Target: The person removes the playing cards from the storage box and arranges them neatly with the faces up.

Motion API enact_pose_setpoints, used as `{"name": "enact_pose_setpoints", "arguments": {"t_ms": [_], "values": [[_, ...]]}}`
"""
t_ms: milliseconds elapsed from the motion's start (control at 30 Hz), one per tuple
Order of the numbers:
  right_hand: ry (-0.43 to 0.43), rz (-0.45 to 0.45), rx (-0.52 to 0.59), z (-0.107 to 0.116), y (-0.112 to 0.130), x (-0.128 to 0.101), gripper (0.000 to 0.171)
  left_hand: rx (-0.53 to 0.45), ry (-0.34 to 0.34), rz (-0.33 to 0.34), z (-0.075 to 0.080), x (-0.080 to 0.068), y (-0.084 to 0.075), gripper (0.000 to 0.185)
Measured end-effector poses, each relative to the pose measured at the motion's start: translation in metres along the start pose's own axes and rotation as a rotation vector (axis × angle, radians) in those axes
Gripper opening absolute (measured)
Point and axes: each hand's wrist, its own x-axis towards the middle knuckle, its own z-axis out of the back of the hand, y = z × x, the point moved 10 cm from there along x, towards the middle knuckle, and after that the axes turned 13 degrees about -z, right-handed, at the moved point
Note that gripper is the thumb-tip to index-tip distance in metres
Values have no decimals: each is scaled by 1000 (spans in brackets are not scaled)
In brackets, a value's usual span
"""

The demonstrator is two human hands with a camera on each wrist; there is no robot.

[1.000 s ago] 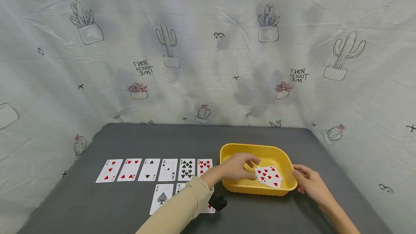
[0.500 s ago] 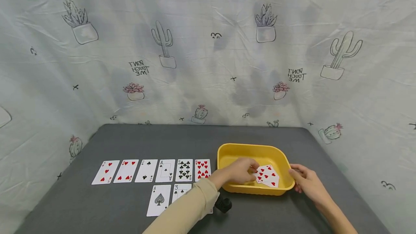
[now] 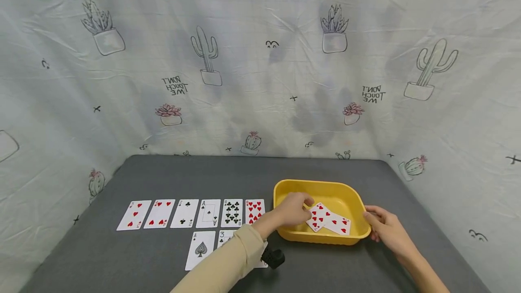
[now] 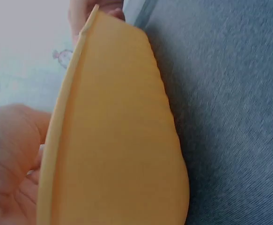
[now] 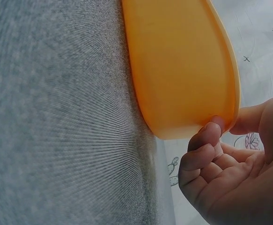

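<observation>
A yellow plastic tray stands on the right part of the table. My left hand reaches over its near left side, fingertips at the left edge of a hearts playing card, which it pinches. That card overlaps a second hearts card on the tray floor. The tray wall hides the fingertips in the left wrist view. At the tray's right end my right hand grips the rim; in the right wrist view its thumb goes over the rim, with curled fingers against the outer wall.
Left of the tray, several face-up cards form a row, from the three of hearts to a hearts card. Below lie the ace of spades and other cards partly under my left sleeve. A patterned cloth hangs behind the grey table.
My left hand reached the cards, then drew back left. The upper hearts card slid left and turned, uncovering more of the other. My right hand stays on the tray rim.
</observation>
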Motion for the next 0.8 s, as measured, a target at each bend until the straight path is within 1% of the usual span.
{"name": "enact_pose_setpoints", "arguments": {"t_ms": [67,200,300,367,433,500,533,700,733,800], "values": [[-1,-3,4,1,-1,0,47,-8,14,-10,0,1,-1,42],[-5,-12,8,1,-2,0,47,13,95,-37,-8,7,-2,59],[-7,-20,11,1,-3,1,47,34,145,-38,-15,11,2,69],[-7,-26,16,1,-4,2,47,12,151,-12,-19,14,7,73],[-3,-22,14,0,-3,2,47,-15,140,11,-21,17,11,73],[-1,-24,15,0,-3,2,48,-16,130,12,-22,21,14,73],[-1,-23,15,1,-2,1,48,-2,127,9,-22,23,15,72],[-2,-2,11,1,0,1,49,150,140,-31,-23,30,15,75],[-3,1,10,1,0,2,49,170,145,-28,-24,30,16,76],[-4,0,9,2,-1,2,48,178,151,-18,-25,31,17,80]]}}
